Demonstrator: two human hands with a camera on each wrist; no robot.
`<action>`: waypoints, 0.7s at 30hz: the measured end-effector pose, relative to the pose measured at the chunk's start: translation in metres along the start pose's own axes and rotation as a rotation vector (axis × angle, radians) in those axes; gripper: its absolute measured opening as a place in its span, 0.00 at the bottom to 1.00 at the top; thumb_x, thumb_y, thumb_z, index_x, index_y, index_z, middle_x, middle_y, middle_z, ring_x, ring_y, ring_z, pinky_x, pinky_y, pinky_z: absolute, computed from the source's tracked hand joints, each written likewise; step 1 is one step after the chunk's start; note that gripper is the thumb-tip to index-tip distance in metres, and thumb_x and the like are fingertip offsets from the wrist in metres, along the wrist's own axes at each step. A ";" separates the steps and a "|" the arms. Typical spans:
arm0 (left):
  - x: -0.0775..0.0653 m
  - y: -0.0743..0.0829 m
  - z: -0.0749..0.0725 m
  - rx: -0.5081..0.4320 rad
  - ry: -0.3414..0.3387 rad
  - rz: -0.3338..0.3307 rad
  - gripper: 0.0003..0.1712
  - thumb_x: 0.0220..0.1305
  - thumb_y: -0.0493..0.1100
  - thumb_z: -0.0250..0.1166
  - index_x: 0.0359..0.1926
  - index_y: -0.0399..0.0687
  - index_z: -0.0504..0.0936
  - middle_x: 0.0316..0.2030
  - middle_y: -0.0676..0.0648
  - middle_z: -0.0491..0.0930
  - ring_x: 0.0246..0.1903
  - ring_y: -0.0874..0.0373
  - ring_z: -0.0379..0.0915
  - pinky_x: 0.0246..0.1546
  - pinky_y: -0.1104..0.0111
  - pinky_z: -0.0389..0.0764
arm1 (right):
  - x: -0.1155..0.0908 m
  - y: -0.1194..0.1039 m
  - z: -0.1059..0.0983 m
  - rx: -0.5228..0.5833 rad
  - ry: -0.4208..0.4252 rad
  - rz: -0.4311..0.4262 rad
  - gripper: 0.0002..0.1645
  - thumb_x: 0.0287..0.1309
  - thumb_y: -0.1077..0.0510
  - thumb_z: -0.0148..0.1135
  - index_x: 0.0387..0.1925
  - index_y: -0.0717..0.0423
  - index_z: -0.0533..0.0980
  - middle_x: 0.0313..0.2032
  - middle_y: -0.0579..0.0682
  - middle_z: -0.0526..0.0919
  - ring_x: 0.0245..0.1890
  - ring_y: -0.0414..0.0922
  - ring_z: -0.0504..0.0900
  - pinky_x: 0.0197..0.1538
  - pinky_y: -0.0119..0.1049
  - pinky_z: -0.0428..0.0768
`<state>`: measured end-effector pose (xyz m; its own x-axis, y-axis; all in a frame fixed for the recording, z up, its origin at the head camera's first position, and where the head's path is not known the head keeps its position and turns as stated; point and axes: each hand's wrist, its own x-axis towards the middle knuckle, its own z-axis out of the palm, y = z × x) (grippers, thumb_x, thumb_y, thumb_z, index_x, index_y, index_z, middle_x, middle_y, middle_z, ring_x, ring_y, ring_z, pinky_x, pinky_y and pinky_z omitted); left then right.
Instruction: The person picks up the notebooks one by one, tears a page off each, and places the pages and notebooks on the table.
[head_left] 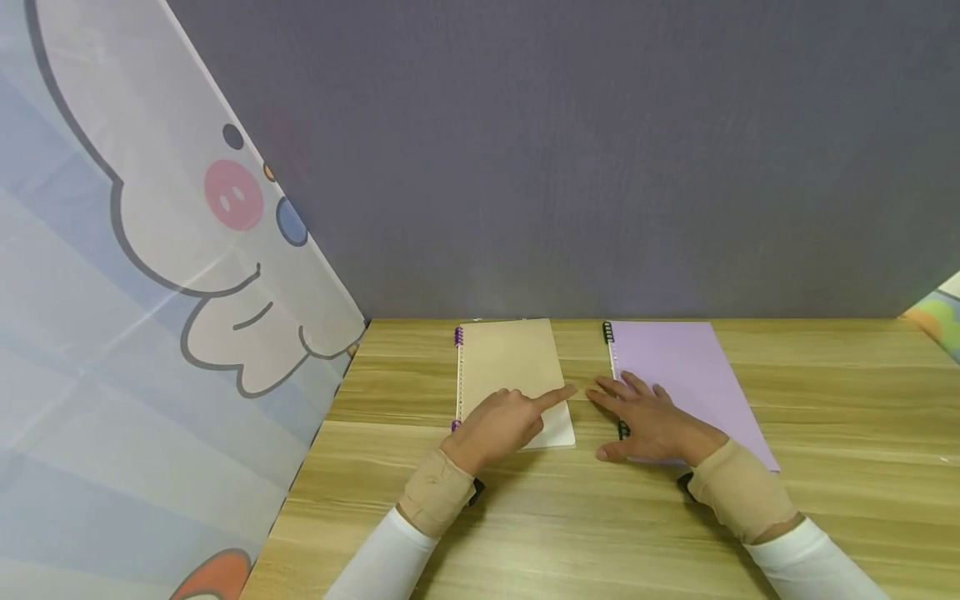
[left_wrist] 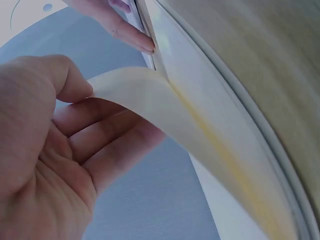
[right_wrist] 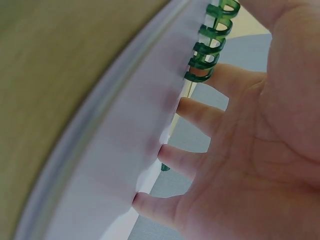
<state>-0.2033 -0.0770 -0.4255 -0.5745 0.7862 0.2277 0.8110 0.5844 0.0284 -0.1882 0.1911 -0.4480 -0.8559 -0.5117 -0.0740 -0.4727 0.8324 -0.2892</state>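
Note:
A beige spiral notebook (head_left: 510, 354) with purple rings (head_left: 458, 336) lies left of a lilac spiral notebook (head_left: 678, 350). My left hand (head_left: 495, 427) is over the beige notebook's lower part, its index finger pointing right. In the left wrist view that hand's fingers pinch the corner of the raised cover (left_wrist: 135, 90), which bends up in a curve. White paper shows at the notebook's lower right. My right hand (head_left: 652, 425) is spread over the lilac notebook's left side; fingertips (right_wrist: 170, 152) touch its cover near the green rings (right_wrist: 212, 42).
Both notebooks lie on a wood-grain table (head_left: 540, 533), their top edges near a grey upright panel (head_left: 600, 167) at the back. To the left hangs a cartoon-printed sheet (head_left: 150, 333) along the table's edge.

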 end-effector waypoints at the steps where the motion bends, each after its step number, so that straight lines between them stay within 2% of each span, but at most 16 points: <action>1: 0.000 0.000 0.000 0.007 -0.010 -0.002 0.33 0.58 0.36 0.50 0.65 0.64 0.64 0.11 0.61 0.61 0.12 0.69 0.48 0.13 0.77 0.55 | 0.000 0.000 0.000 0.001 0.000 0.000 0.55 0.43 0.24 0.54 0.69 0.41 0.54 0.70 0.49 0.47 0.67 0.61 0.40 0.56 0.66 0.41; 5: 0.002 0.001 -0.001 0.030 -0.041 -0.002 0.24 0.58 0.34 0.49 0.53 0.57 0.77 0.24 0.60 0.75 0.15 0.70 0.52 0.16 0.79 0.57 | 0.000 0.001 0.000 0.000 0.001 -0.001 0.53 0.44 0.25 0.54 0.69 0.41 0.54 0.70 0.49 0.48 0.67 0.61 0.40 0.56 0.66 0.42; 7: 0.002 0.001 -0.002 0.053 -0.038 0.004 0.21 0.58 0.35 0.48 0.50 0.54 0.79 0.31 0.59 0.78 0.16 0.70 0.55 0.17 0.80 0.58 | 0.001 0.000 0.000 0.000 0.002 0.001 0.52 0.45 0.25 0.54 0.69 0.41 0.54 0.70 0.49 0.48 0.67 0.61 0.41 0.56 0.67 0.41; 14: 0.002 0.002 -0.007 0.039 0.011 -0.008 0.19 0.59 0.38 0.49 0.49 0.52 0.80 0.42 0.58 0.79 0.15 0.70 0.58 0.18 0.80 0.59 | 0.003 -0.004 -0.003 -0.034 0.038 -0.030 0.49 0.50 0.28 0.53 0.68 0.46 0.56 0.68 0.52 0.52 0.66 0.63 0.46 0.57 0.65 0.39; 18: 0.003 0.001 -0.011 0.074 0.054 0.009 0.19 0.60 0.37 0.50 0.49 0.53 0.79 0.46 0.58 0.77 0.24 0.69 0.71 0.24 0.80 0.64 | 0.004 -0.006 -0.002 -0.048 0.085 -0.090 0.46 0.52 0.30 0.53 0.67 0.47 0.59 0.67 0.51 0.55 0.65 0.62 0.49 0.58 0.64 0.40; 21: 0.003 0.000 -0.015 0.100 0.094 0.025 0.19 0.61 0.34 0.52 0.50 0.53 0.79 0.48 0.58 0.76 0.33 0.66 0.75 0.29 0.80 0.67 | 0.005 -0.010 -0.002 -0.025 0.123 -0.158 0.44 0.53 0.32 0.54 0.66 0.47 0.60 0.67 0.51 0.57 0.65 0.62 0.50 0.58 0.62 0.42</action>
<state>-0.2032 -0.0776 -0.4101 -0.5377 0.7810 0.3178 0.8069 0.5859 -0.0748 -0.1883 0.1807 -0.4436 -0.7889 -0.6082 0.0880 -0.6072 0.7495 -0.2638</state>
